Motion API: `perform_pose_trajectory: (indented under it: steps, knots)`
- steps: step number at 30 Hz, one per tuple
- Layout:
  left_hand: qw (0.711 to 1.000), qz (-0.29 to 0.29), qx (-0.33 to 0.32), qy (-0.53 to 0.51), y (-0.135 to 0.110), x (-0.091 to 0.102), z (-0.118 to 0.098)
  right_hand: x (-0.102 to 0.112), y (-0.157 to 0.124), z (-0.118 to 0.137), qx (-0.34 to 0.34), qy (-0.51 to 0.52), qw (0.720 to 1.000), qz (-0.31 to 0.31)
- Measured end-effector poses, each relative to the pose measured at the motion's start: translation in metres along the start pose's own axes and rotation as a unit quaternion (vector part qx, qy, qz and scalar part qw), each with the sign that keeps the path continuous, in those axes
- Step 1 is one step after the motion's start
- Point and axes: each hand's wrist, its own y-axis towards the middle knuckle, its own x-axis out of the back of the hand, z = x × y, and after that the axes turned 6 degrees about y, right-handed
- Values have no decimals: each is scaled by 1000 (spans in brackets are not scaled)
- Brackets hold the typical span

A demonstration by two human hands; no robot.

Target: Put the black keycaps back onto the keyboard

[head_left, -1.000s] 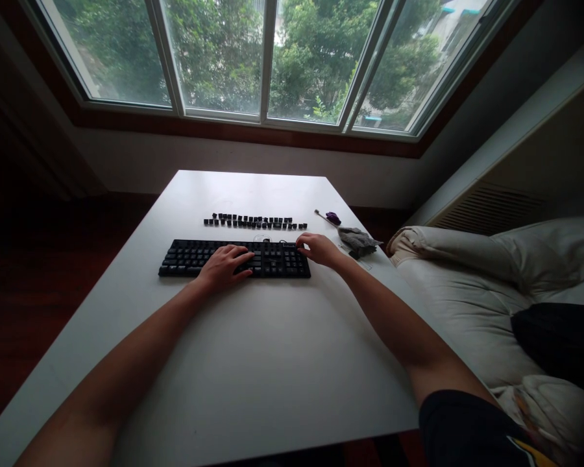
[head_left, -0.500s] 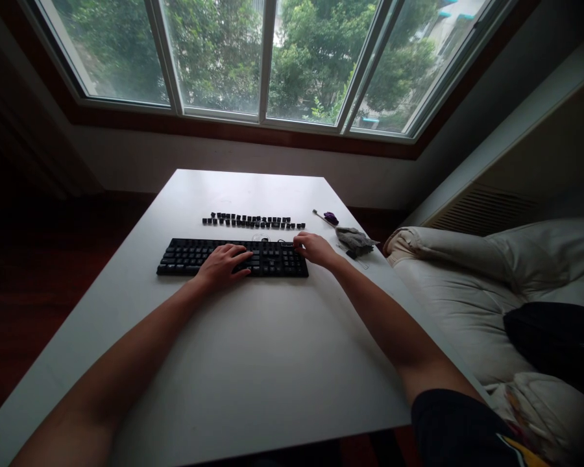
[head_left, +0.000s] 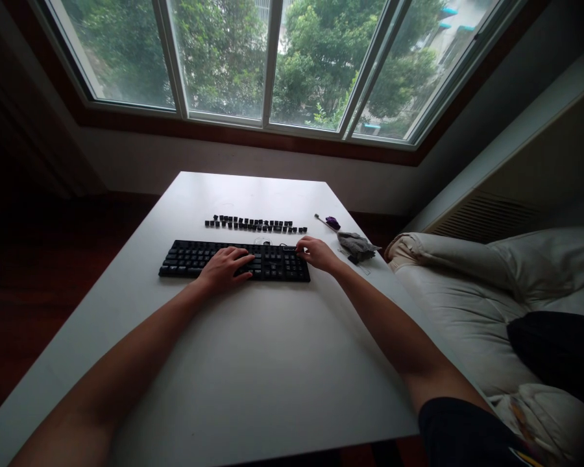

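Note:
A black keyboard (head_left: 185, 258) lies across the white table (head_left: 253, 363). Resting on its middle keys is my left hand (head_left: 225, 267), fingers stretched out and nothing held. My right hand (head_left: 316, 251) is at the keyboard's upper right corner, with thumb and fingertips pinched together; whatever is between them is too small to make out. Behind the keyboard, several loose black keycaps (head_left: 253, 225) stand in two rows. A cable lies between the keycaps and the keyboard's back edge.
On the table's right lie a grey cloth (head_left: 357, 245), a small purple object (head_left: 332, 222) and a thin brush-like stick (head_left: 322, 220). A pale sofa (head_left: 448, 292) with a dark bag (head_left: 559, 347) stands right of the table. A window (head_left: 267, 65) is beyond.
The view has shifted slightly, so everything sits a little lower and to the right. Both hands keep their places on the keyboard, with the right hand's fingers still pinched.

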Motion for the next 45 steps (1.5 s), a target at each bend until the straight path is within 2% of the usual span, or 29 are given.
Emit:
perform_pose_trajectory:
  steps: [3, 8, 13, 19, 22, 25, 27, 30, 33, 37, 45]
  knots:
    - [1000, 0, -1, -1, 0, 0, 0, 2, 7, -18, -24, 45, 999, -16]
    - [1000, 0, 4, -6, 0, 0, 1, -4, 32, -53, -143, -2, 979, -148]
    - [1000, 5, 4, -1, 1, 0, 0, -15, 55, -73, -202, -49, 967, -145]
    - [1000, 6, 3, 0, 1, 1, 0, -20, 65, -75, -193, -114, 966, -131]
    - [1000, 5, 4, -1, 1, 1, 0, -15, 61, -68, -172, -103, 963, -178]
    - [1000, 5, 4, -3, 1, 1, 1, -7, 53, -55, -118, -41, 968, -217]
    - [1000, 3, 5, -7, 1, 1, 1, -3, 46, -44, -66, 20, 978, -196]
    - [1000, 1, 6, -13, 1, 1, 1, -1, 32, -29, 9, 105, 988, -110]
    - [1000, 2, 6, -11, 0, 1, 1, -5, 19, -18, 47, 138, 989, -38]
    - [1000, 5, 5, -2, 0, 0, 1, -9, 10, -11, 48, 112, 992, -36]
    - [1000, 2, 7, -2, 0, -1, 1, -10, 12, -6, 43, 102, 994, -26]
